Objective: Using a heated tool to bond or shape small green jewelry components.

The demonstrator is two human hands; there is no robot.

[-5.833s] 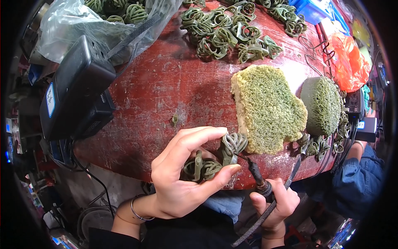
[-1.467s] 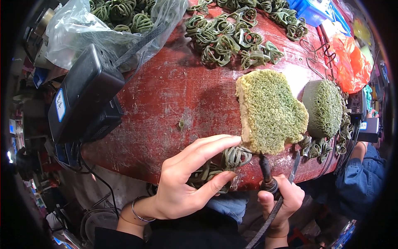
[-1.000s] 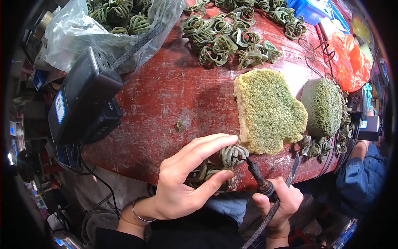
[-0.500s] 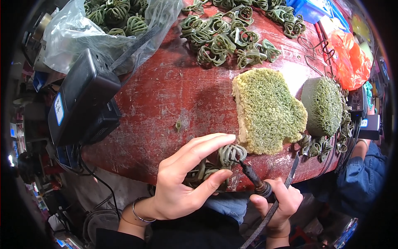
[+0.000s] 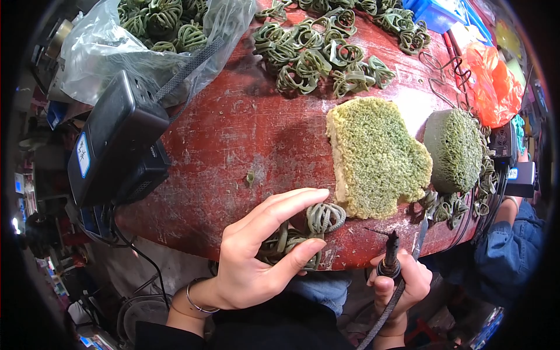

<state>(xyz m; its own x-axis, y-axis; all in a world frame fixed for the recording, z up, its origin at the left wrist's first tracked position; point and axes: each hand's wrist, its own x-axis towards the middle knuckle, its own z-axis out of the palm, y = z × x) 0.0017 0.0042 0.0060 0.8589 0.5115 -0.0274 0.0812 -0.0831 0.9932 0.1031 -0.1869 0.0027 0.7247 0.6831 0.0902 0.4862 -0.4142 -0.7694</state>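
My left hand (image 5: 262, 248) curves around a small green looped piece (image 5: 325, 219), a ball of ribbed rings, near the table's front edge. Thumb and index finger lie on either side of it; more green looped pieces (image 5: 286, 245) sit under the palm. My right hand (image 5: 402, 280) grips a dark tool like a soldering iron (image 5: 389, 259), its thin tip pointing left, apart from the looped piece. A long thin grey strip with a metallic end (image 5: 421, 233) runs through the same hand. Beyond lies a yellow-green porous sponge-like slab (image 5: 379, 157).
A round green porous block (image 5: 455, 150) stands right of the slab. Piles of green looped pieces (image 5: 318, 52) lie at the back of the red table (image 5: 216, 151). A black box (image 5: 116, 140) and a clear plastic bag (image 5: 111, 64) are left; an orange bag (image 5: 493, 87) is right.
My right hand has drawn the soldering-iron-like tool back to the right, off the looped piece, with the grey strip moving along. My left hand has stayed nearly still.
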